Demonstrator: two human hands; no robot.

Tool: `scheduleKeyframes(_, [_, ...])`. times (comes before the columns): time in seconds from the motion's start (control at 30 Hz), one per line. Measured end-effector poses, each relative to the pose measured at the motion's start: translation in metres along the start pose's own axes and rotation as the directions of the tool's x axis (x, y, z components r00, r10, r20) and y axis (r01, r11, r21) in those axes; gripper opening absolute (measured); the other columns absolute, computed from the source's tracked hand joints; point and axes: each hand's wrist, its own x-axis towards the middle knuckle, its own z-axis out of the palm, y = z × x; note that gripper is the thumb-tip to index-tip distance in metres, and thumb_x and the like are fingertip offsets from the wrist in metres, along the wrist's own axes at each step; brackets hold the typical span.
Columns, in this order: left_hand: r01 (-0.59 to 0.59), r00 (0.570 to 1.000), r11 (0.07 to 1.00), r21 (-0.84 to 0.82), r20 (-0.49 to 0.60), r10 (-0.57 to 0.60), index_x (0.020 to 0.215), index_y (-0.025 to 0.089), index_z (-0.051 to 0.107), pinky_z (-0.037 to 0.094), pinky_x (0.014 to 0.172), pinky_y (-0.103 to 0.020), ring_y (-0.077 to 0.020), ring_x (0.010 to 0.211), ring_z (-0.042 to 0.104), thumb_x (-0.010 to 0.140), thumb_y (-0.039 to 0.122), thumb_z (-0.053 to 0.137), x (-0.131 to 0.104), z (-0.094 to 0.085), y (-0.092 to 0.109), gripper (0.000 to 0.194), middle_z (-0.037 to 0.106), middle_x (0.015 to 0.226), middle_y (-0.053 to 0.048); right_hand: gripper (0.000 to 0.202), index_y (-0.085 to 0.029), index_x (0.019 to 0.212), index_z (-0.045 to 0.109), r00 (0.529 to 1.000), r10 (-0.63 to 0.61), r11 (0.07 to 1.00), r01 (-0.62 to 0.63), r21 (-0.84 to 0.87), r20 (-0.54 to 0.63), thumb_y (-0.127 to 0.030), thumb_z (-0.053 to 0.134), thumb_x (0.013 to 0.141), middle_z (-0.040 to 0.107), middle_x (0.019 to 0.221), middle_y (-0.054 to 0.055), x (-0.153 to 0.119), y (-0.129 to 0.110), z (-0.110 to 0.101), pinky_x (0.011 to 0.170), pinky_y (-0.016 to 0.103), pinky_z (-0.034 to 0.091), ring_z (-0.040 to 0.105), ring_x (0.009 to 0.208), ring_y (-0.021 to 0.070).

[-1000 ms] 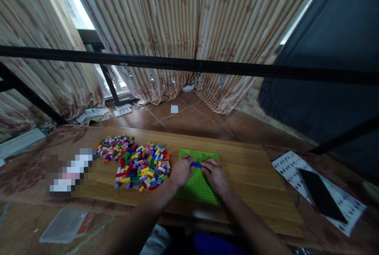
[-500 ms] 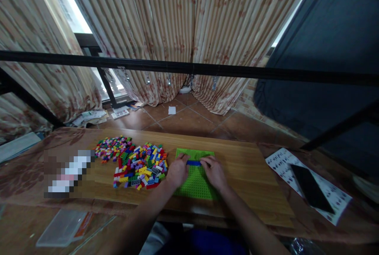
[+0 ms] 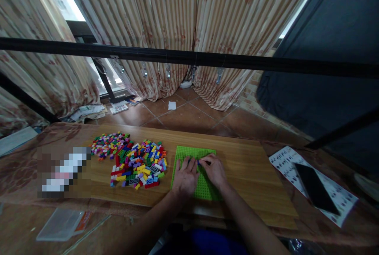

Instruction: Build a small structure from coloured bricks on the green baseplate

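Note:
A green studded baseplate [image 3: 194, 151] lies on the wooden board, with both my hands over it. Between them a small part of a blue toy brick [image 3: 199, 162] shows; the rest is covered by fingers. My left hand [image 3: 186, 178] rests palm down, its fingers stretched out over the brick's left part. On the other side, my right hand [image 3: 215, 171] pinches the brick's right end between thumb and fingertips. Whether the brick is pressed fully onto the studs cannot be seen.
Left of the baseplate are a pile of mixed larger bricks [image 3: 142, 168] and a heap of smaller pieces [image 3: 109, 144]. A dark phone-like slab [image 3: 316, 188] lies on a printed sheet [image 3: 286, 158] at right. A black rail [image 3: 166, 55] crosses beyond the wooden board [image 3: 245, 176].
My left hand has moved right and flattened over the blue brick, which was fully visible between both hands before. My right hand stays at its right end. The view has shifted slightly.

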Motion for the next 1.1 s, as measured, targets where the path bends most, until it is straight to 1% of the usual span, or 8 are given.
scheduleKeyframes(0.07, [-0.023,0.998,1.0,0.021,-0.05,0.024,0.13,0.016,0.051,0.025,0.11,-0.056,-0.0287,0.13,0.04,0.093,0.031,0.04,-0.001,0.008,-0.002,0.041,0.052,0.136,-0.01,0.022,-0.022,0.075,0.073,1.0,0.012,1.0,-0.012,-0.003,0.007,-0.036,0.057,0.082,0.064,0.08,0.004,0.0,0.001,0.0,0.078,0.032,0.044,0.058,0.079,0.0185])
scheduleKeyframes(0.17, [-0.059,0.993,0.997,0.052,-0.104,0.065,0.13,0.014,0.051,0.028,0.11,-0.052,-0.0264,0.131,0.041,0.093,0.029,0.038,-0.003,0.018,-0.007,0.041,0.051,0.137,-0.011,0.02,-0.023,0.076,0.073,0.999,0.027,0.999,-0.026,-0.032,0.027,-0.036,0.058,0.082,0.064,0.08,0.004,-0.001,0.0,-0.001,0.078,0.032,0.043,0.057,0.08,0.0189])
scheduleKeyframes(0.27, [-0.086,0.99,0.994,0.06,-0.11,0.093,0.13,0.011,0.05,0.032,0.108,-0.048,-0.0261,0.13,0.042,0.093,0.025,0.038,-0.004,0.025,-0.011,0.042,0.05,0.138,-0.012,0.018,-0.026,0.078,0.073,0.998,0.049,0.99,-0.043,-0.131,0.045,-0.036,0.059,0.083,0.064,0.082,0.003,-0.002,-0.003,-0.002,0.08,0.033,0.04,0.056,0.084,0.0196])
scheduleKeyframes(0.37, [-0.087,0.99,0.995,0.041,-0.107,0.09,0.13,0.011,0.05,0.036,0.106,-0.046,-0.0264,0.13,0.042,0.092,0.023,0.037,-0.003,0.028,-0.013,0.042,0.05,0.138,-0.013,0.018,-0.028,0.079,0.073,0.998,0.06,0.975,-0.051,-0.218,0.036,-0.036,0.058,0.085,0.065,0.085,0.003,-0.004,-0.006,-0.002,0.082,0.033,0.037,0.055,0.088,0.0199])
scheduleKeyframes(0.57, [-0.105,0.992,0.994,0.007,-0.076,0.105,0.132,0.011,0.048,0.035,0.107,-0.049,-0.0284,0.131,0.041,0.088,0.018,0.039,-0.003,0.024,-0.014,0.046,0.049,0.139,-0.015,0.021,-0.028,0.085,0.074,1.0,0.012,0.972,-0.005,-0.234,0.026,-0.037,0.056,0.087,0.064,0.087,0.003,-0.007,-0.004,-0.002,0.084,0.033,0.037,0.054,0.087,0.0184])
scheduleKeyframes(0.7, [-0.094,0.994,0.996,-0.001,-0.054,0.094,0.135,0.012,0.044,0.032,0.108,-0.05,-0.0291,0.132,0.039,0.087,0.015,0.039,-0.003,0.019,-0.012,0.048,0.047,0.14,-0.014,0.022,-0.029,0.09,0.074,1.0,-0.002,0.976,-0.001,-0.22,-0.01,-0.039,0.055,0.087,0.064,0.09,0.003,-0.008,-0.001,-0.001,0.084,0.035,0.039,0.055,0.088,0.0193])
scheduleKeyframes(0.9, [-0.064,0.997,0.997,-0.033,-0.045,0.063,0.137,0.012,0.039,0.032,0.108,-0.051,-0.0278,0.134,0.036,0.087,0.011,0.037,-0.003,0.016,-0.01,0.051,0.046,0.141,-0.013,0.024,-0.027,0.089,0.074,1.0,-0.008,0.993,0.006,-0.119,-0.014,-0.037,0.053,0.087,0.065,0.089,0.004,-0.006,0.0,-0.002,0.083,0.034,0.043,0.058,0.086,0.0189])
scheduleKeyframes(1.1, [-0.044,0.997,0.991,-0.127,-0.069,0.035,0.139,0.013,0.035,0.03,0.11,-0.05,-0.0262,0.134,0.036,0.088,0.012,0.037,-0.003,0.013,-0.013,0.052,0.046,0.141,-0.013,0.028,-0.022,0.09,0.073,1.0,-0.016,0.996,0.014,-0.089,-0.021,-0.035,0.048,0.089,0.068,0.089,0.006,-0.004,0.0,-0.006,0.082,0.033,0.046,0.061,0.086,0.0194])
